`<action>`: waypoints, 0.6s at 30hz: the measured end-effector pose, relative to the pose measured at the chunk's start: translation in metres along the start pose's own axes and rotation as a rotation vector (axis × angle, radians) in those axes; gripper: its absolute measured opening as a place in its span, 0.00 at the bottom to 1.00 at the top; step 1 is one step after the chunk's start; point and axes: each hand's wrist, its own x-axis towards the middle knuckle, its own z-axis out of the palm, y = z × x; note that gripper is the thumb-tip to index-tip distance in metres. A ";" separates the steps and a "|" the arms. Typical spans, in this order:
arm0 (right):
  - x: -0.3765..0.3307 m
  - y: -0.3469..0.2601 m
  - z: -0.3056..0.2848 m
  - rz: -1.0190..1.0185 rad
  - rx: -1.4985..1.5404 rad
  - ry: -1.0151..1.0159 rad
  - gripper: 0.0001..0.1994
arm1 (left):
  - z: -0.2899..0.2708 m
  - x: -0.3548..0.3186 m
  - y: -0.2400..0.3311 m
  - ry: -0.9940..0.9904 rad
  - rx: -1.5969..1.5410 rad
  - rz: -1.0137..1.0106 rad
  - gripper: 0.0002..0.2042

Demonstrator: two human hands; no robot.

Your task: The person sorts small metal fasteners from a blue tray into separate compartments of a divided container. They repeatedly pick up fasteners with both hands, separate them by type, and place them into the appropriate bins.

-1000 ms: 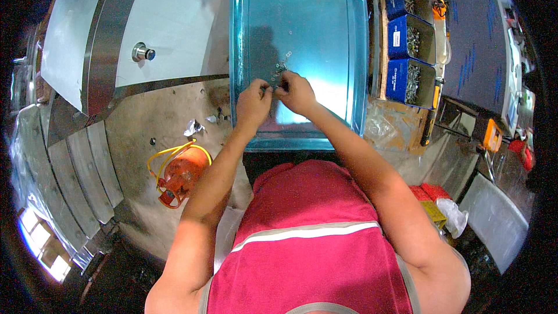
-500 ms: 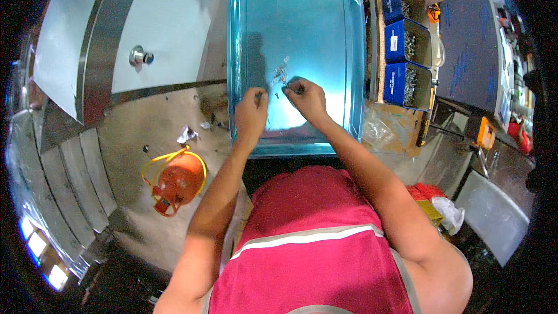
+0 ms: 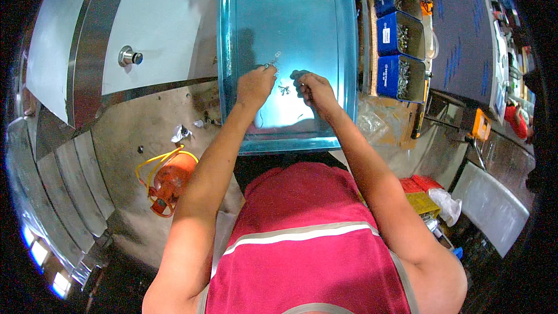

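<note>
A blue, shiny tray-like panel [image 3: 290, 17] with raised edges lies before me. On its near half is a small cluster of screws [image 3: 284, 89], and a few small ring-shaped washers [image 3: 277, 55] lie just beyond. My left hand [image 3: 256, 86] is at the left of these parts, its fingers closed and their tips by the washers. To the right of the screws, my right hand [image 3: 317, 89] hovers with thumb and fingers pinched together, casting a dark shadow. What either pinch holds is too small to make out.
Three blue bins [image 3: 401, 78] of loose metal fasteners stand in a row at the right. An orange gas cylinder [image 3: 174, 175] with a yellow hose sits on the floor at left. A white panel with a round metal knob [image 3: 129, 56] stands beyond it.
My left hand has moved forward to the washers. My right hand has drawn away to the right, leaving the screw cluster uncovered. The view has shifted slightly.
</note>
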 end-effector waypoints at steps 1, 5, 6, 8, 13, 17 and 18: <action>-0.004 0.000 -0.002 -0.001 0.079 -0.007 0.11 | -0.001 0.001 0.002 -0.013 0.002 0.006 0.09; -0.006 0.006 0.003 0.057 0.302 -0.046 0.14 | -0.011 -0.008 0.028 0.033 -0.156 -0.043 0.12; -0.003 0.008 0.007 0.089 0.360 -0.067 0.14 | -0.013 -0.016 0.040 0.048 -0.269 -0.046 0.13; 0.002 0.013 0.013 0.170 0.526 -0.044 0.13 | -0.019 -0.029 0.056 0.014 -0.425 -0.114 0.14; -0.004 0.009 0.001 0.073 0.221 -0.102 0.13 | -0.025 -0.013 0.040 0.098 -0.365 -0.418 0.16; -0.014 0.001 -0.007 -0.038 0.093 -0.015 0.12 | -0.025 0.018 0.012 0.111 -0.076 -0.159 0.17; -0.016 -0.001 -0.008 -0.039 0.079 -0.002 0.12 | -0.026 0.022 0.009 0.013 -0.020 -0.143 0.17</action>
